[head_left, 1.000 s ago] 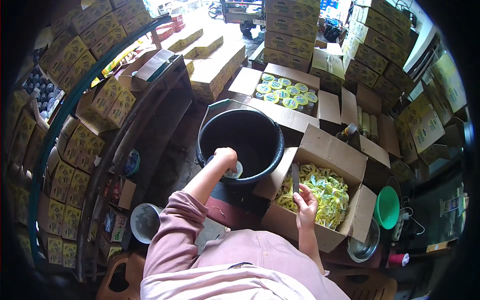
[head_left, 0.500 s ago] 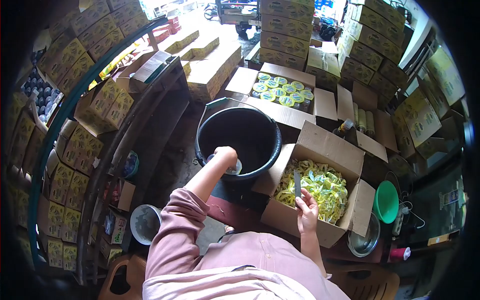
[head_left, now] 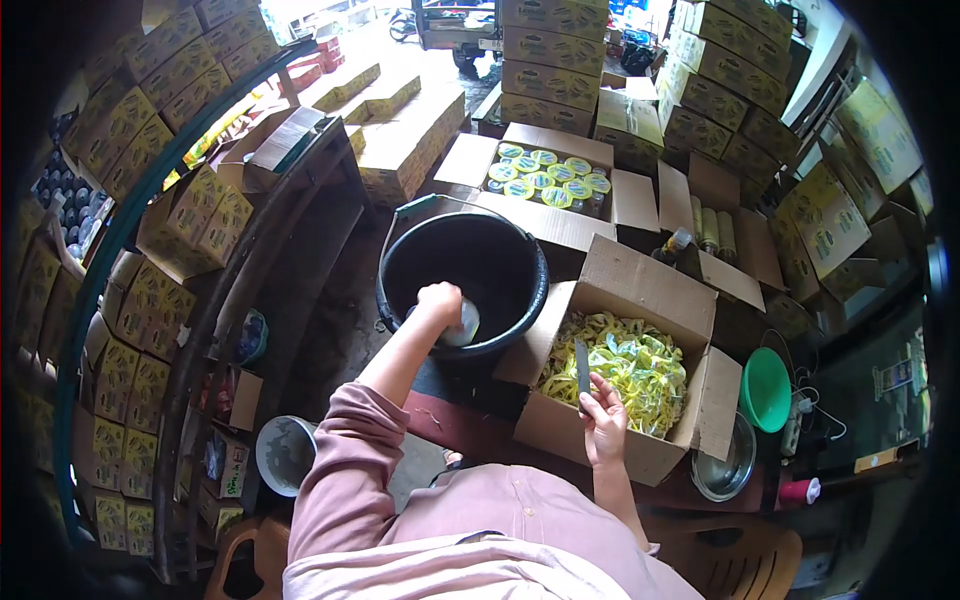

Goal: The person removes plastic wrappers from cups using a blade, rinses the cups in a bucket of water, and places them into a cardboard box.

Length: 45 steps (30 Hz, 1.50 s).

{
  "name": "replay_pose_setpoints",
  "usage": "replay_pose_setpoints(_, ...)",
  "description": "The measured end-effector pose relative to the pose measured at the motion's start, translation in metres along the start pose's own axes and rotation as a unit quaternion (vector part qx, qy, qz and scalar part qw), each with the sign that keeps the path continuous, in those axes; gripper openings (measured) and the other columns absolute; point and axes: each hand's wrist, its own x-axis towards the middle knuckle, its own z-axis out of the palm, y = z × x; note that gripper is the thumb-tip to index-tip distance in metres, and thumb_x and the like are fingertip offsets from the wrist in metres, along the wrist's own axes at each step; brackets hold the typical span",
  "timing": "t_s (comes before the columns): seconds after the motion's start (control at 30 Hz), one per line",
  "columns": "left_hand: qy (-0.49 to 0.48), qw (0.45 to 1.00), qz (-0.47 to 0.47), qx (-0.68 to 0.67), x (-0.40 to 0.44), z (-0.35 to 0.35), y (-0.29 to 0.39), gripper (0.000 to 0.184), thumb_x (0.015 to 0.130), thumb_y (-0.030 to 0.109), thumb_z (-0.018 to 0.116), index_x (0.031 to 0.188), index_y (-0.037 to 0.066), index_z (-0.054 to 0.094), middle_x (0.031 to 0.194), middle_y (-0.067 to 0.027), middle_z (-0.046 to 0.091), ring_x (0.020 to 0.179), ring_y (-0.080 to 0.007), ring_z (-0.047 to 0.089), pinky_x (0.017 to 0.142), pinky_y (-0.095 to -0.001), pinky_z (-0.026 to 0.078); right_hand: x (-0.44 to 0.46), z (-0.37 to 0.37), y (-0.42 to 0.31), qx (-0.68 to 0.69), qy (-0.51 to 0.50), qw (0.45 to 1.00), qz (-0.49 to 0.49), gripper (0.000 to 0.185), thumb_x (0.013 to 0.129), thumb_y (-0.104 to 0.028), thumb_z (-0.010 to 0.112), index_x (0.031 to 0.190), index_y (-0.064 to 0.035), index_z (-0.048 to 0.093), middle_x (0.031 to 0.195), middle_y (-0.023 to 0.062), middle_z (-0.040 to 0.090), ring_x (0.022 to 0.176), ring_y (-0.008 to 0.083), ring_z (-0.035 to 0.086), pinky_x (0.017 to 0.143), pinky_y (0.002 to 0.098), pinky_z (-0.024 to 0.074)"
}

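Observation:
My left hand (head_left: 440, 303) reaches over the near rim of a black bucket (head_left: 542, 290). Its fingers are closed on a clear plastic cup (head_left: 463, 325), which is tilted and partly hidden by the hand. My right hand (head_left: 604, 410) grips a flat, narrow metal blade (head_left: 582, 368), pointing up and away from me. That hand is above the near side of an open cardboard box (head_left: 650, 270), which is filled with yellow and pale green plastic strips (head_left: 630, 365).
Behind stands an open box of yellow-lidded cups (head_left: 545, 180). At right are a green bowl (head_left: 767, 390), a metal basin (head_left: 728, 465) and a pink thread spool (head_left: 798, 491). A grey bucket (head_left: 287, 455) stands left, beside shelves stacked with cartons (head_left: 150, 295).
My left hand has risen slightly inside the bucket's rim, and more of the cup now shows. The whole view has shifted a little; my right hand still holds the blade.

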Motion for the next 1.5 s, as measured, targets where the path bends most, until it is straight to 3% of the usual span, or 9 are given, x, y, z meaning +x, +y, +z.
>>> replay_pose_setpoints(0.4,0.014,0.999,0.013,-0.031,-0.012,-0.007,0.001,0.057,0.057,0.049,0.076,0.099,0.012,0.066,0.091,-0.0047,0.066,0.092,-0.0198,0.062,0.082,-0.0349,0.046,-0.005,-0.004,0.004,0.082,-0.011,0.996,0.041,0.036,0.079,0.005,0.056,0.114,-0.0004,0.05,0.082,0.0044,0.058,0.065,0.0079,0.053,0.056,0.0197,0.0451)
replay_pose_setpoints(0.47,-0.067,0.998,0.011,0.005,-0.003,0.0,-0.001,0.057,0.056,0.049,0.076,0.099,0.011,0.065,0.097,-0.0054,0.065,0.092,-0.021,0.062,0.081,-0.0355,0.046,-0.006,-0.003,0.006,0.081,-0.005,0.996,0.038,0.036,0.079,0.005,0.056,0.114,-0.0004,0.05,0.082,0.0042,0.058,0.066,0.008,0.053,0.057,0.0199,0.0451)
replay_pose_setpoints(0.6,0.18,0.981,0.03,-0.061,-0.009,0.002,0.001,0.057,0.061,0.042,0.074,0.105,0.009,0.057,0.099,-0.0081,0.062,0.093,-0.0235,0.06,0.077,-0.039,0.047,-0.01,-0.004,0.007,0.095,0.011,0.995,0.031,0.035,0.079,0.005,0.056,0.113,-0.0012,0.05,0.081,0.0037,0.057,0.066,0.0084,0.053,0.057,0.0207,0.0455)
replay_pose_setpoints(0.73,0.284,0.946,0.065,-0.142,-0.003,0.006,0.0,0.052,0.064,0.04,0.071,0.101,0.008,0.053,0.097,-0.0105,0.059,0.09,-0.0269,0.059,0.076,-0.0391,0.048,-0.016,-0.008,0.003,0.118,0.028,0.992,0.021,0.035,0.078,0.005,0.056,0.112,-0.0028,0.051,0.082,0.0033,0.057,0.066,0.0085,0.054,0.058,0.0211,0.046)
replay_pose_setpoints(0.87,-0.107,0.994,0.013,0.029,-0.006,-0.009,0.006,0.049,0.061,0.043,0.074,0.096,0.011,0.065,0.095,-0.0066,0.065,0.093,-0.02,0.061,0.08,-0.0349,0.048,-0.016,-0.021,0.002,0.142,0.017,0.989,0.048,0.034,0.078,0.005,0.056,0.11,-0.0047,0.052,0.084,0.0022,0.059,0.067,0.0082,0.055,0.057,0.0213,0.0464)
replay_pose_setpoints(1.07,0.216,0.971,-0.001,-0.105,-0.012,-0.003,0.016,0.049,0.068,0.041,0.07,0.102,0.007,0.058,0.096,-0.0106,0.063,0.091,-0.0247,0.061,0.078,-0.0365,0.049,-0.021,-0.033,-0.008,0.144,0.02,0.989,0.034,0.032,0.079,0.004,0.056,0.109,-0.0059,0.053,0.084,0.0015,0.06,0.067,0.0077,0.055,0.057,0.021,0.0458)
replay_pose_setpoints(1.17,-0.094,0.995,0.035,0.002,-0.015,-0.013,0.019,0.042,0.063,0.042,0.072,0.085,0.007,0.067,0.088,-0.0102,0.066,0.086,-0.0202,0.063,0.077,-0.031,0.049,-0.021,-0.046,-0.016,0.145,0.002,0.989,0.04,0.033,0.078,0.004,0.056,0.11,-0.0055,0.052,0.084,0.0024,0.06,0.07,0.0093,0.056,0.06,0.0211,0.0461)
replay_pose_setpoints(1.3,0.086,0.986,-0.002,-0.142,-0.021,-0.015,0.015,0.051,0.065,0.04,0.071,0.097,0.002,0.061,0.085,-0.016,0.064,0.083,-0.0265,0.063,0.078,-0.0366,0.048,-0.02,-0.069,-0.026,0.128,-0.022,0.991,0.036,0.034,0.077,0.005,0.057,0.11,-0.0045,0.051,0.082,0.0035,0.06,0.071,0.0108,0.057,0.064,0.0222,0.0466)
replay_pose_setpoints(1.5,0.339,0.86,0.08,-0.372,-0.023,0.002,0.027,0.05,0.076,0.025,0.063,0.113,-0.003,0.046,0.1,-0.0187,0.058,0.095,-0.0293,0.057,0.084,-0.0353,0.044,-0.019,-0.093,-0.04,0.098,-0.023,0.993,0.058,0.032,0.078,0.003,0.056,0.109,-0.0059,0.053,0.083,0.0014,0.06,0.067,0.008,0.056,0.061,0.0213,0.0462)
